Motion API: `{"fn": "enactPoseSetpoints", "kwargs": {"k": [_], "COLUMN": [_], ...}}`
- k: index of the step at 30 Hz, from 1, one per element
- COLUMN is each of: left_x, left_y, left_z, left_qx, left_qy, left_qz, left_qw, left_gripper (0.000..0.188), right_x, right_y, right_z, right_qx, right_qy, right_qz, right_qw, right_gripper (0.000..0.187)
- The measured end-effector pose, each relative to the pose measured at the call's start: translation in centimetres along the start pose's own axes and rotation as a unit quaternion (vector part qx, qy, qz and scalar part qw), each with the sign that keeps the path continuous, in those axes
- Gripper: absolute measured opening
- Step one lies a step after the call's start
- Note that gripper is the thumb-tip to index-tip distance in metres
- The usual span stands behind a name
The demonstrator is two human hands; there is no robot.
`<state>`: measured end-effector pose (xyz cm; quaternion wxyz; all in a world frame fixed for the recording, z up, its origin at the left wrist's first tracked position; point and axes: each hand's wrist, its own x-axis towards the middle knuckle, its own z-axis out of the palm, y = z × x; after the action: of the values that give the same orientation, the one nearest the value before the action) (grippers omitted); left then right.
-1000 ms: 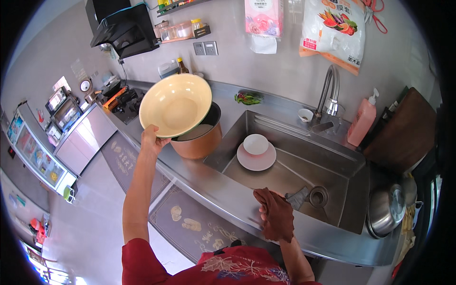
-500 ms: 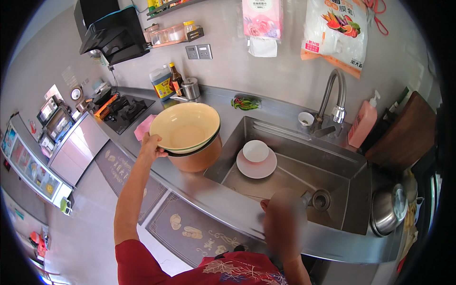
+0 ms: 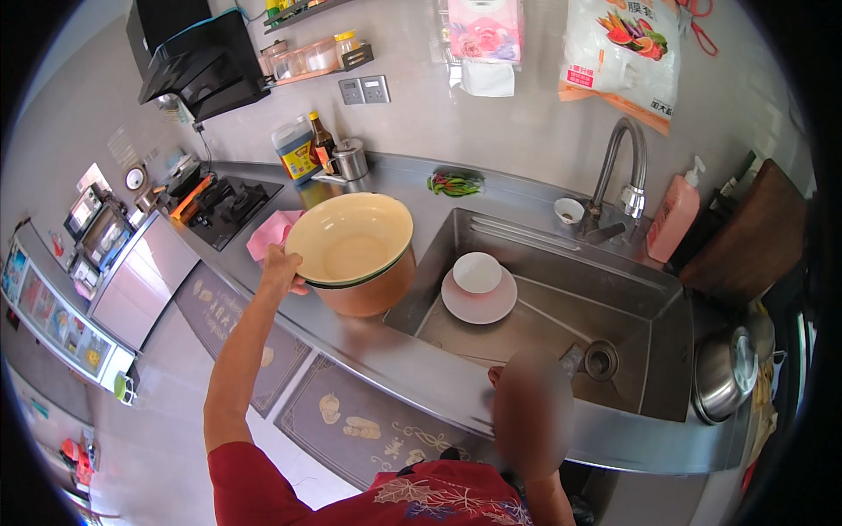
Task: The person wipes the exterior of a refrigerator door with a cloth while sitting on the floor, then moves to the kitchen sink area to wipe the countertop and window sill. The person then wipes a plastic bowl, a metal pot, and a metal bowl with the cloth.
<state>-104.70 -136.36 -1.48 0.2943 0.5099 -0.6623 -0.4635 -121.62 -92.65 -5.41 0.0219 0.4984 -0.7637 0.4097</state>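
My left hand [image 3: 282, 269] has its fingers closed on the left rim of a cream enamel basin [image 3: 346, 241] with a dark green edge. The basin rests in the mouth of a brown pot [image 3: 373, 291] on the counter, left of the sink. My right hand [image 3: 529, 416] is over the counter's front edge by the sink; a blur covers most of it, so its fingers do not show clearly. Inside the steel sink [image 3: 561, 272], a small white bowl [image 3: 478, 273] stands on a pale pink-white plate [image 3: 493, 302].
Behind the sink are a faucet [image 3: 624, 162], a small white cup [image 3: 568, 210] and green and red peppers [image 3: 455, 183]. A pink pump bottle [image 3: 674, 217] and a steel pot [image 3: 726, 375] stand right. A pink cloth [image 3: 274, 233], bottles and a gas stove [image 3: 230, 209] lie left.
The cream basin has settled slightly onto the brown pot and turned a little, with my left hand still on its rim. The view has shifted slightly; my right hand stays near the sink's front.
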Motion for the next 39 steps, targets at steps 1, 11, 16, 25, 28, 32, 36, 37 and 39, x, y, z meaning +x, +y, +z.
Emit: {"fn": "enactPoseSetpoints", "kwargs": {"k": [1, 11, 16, 25, 28, 32, 36, 37, 39], "left_x": [0.4, 3.9, 1.8, -19.9, -24.6, -33.2, -38.8, -39.8, -41.0], "left_y": [-0.4, -3.4, -0.6, 7.8, 7.0, 7.6, 8.0, 7.9, 7.4], "left_z": [0.2, -2.9, -0.8, 26.2, 35.1, 46.8, 56.4, 58.3, 61.5], "left_qx": [0.035, 0.437, 0.399, -0.019, -0.114, -0.123, -0.165, -0.173, -0.156], "left_qy": [0.005, 0.071, 0.26, -0.197, -0.409, -0.552, -0.589, -0.588, -0.571], "left_qz": [0.018, 0.131, 0.366, 0.447, 0.24, 0.091, -0.076, -0.102, -0.126], "left_qw": [0.999, 0.887, 0.799, 0.872, 0.873, 0.82, 0.787, 0.784, 0.796], "left_gripper": [0.037, 0.045, 0.05, 0.026, 0.025, 0.036, 0.037, 0.036, 0.032], "right_x": [-0.3, -5.4, -8.5, -16.7, -18.0, -20.1, -21.7, -22.1, -22.1], "right_y": [0.0, 4.9, 4.5, 10.9, 10.9, 13.2, 17.4, 19.0, 22.4], "right_z": [0.0, -1.2, -8.5, -16.1, -20.9, -27.9, -33.3, -34.5, -36.2], "right_qx": [0.003, 0.097, 0.095, -0.253, -0.268, -0.302, -0.36, -0.396, -0.498], "right_qy": [0.006, 0.104, 0.106, 0.307, 0.366, 0.467, 0.437, 0.422, 0.382], "right_qz": [0.004, 0.041, 0.191, 0.187, 0.229, 0.305, 0.268, 0.238, 0.133], "right_qw": [1.0, 0.989, 0.971, 0.898, 0.862, 0.773, 0.779, 0.78, 0.767], "right_gripper": [0.04, 0.054, 0.065, 0.045, 0.041, 0.038, 0.054, 0.058, 0.066]}}
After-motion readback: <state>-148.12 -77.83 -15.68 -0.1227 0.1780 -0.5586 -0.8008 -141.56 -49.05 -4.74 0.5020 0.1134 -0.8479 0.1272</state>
